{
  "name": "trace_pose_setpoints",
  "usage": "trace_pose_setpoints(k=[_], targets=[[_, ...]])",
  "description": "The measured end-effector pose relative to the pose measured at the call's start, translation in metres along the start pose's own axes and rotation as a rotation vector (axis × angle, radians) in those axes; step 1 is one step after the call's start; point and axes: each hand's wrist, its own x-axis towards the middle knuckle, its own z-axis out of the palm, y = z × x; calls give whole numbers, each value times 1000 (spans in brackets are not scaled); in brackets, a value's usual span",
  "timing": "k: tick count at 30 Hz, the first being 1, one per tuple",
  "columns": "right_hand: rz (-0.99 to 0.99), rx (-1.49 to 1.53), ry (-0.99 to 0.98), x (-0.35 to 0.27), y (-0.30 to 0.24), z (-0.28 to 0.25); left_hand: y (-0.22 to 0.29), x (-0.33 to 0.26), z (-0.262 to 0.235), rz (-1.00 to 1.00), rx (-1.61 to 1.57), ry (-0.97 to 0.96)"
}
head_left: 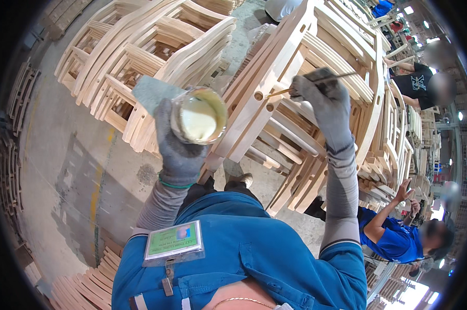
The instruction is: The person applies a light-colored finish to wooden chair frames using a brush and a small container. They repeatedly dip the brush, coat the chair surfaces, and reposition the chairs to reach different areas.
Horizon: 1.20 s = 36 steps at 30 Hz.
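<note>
My left hand (179, 160), in a grey glove, is closed round a small round pot (222, 106) of cream-coloured liquid (200, 120) that looks like glue. A flat grey sheet (152, 92) sticks out beside the pot at the same hand; how it is held is hidden. My right hand (329, 111), gloved with dark-stained fingers, pinches a thin stick (279, 93). The stick's yellowish tip lies close to a round hole (259, 95) in a pale wooden frame (241, 116); whether it touches is unclear. Its other end points up to the right.
Stacked curved wooden frames (156, 46) stand at the far left, with more wooden parts (89, 284) at lower left. A person in a blue shirt (393, 237) is at the right, and another in a black shirt (417, 85) farther off. Concrete floor (63, 170) shows at left.
</note>
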Motion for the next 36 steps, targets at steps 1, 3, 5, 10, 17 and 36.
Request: trace_pose_setpoints(k=[1, 3, 5, 10, 17, 36], targets=[[24, -23, -77, 8, 8, 0, -2, -4, -6, 173, 211, -30], [37, -158, -147, 18, 14, 5, 0, -3, -25, 308, 359, -111], [-56, -280, -227, 25, 33, 3, 2, 1, -22, 357, 429, -136], [-84, -584, -342, 28, 8, 22, 8, 8, -28, 100, 210, 67], [-144, -658, -396, 29, 8, 24, 4, 11, -23, 130, 167, 40], [-55, -275, -25, -12, -28, 1, -4, 12, -8, 120, 263, -88]])
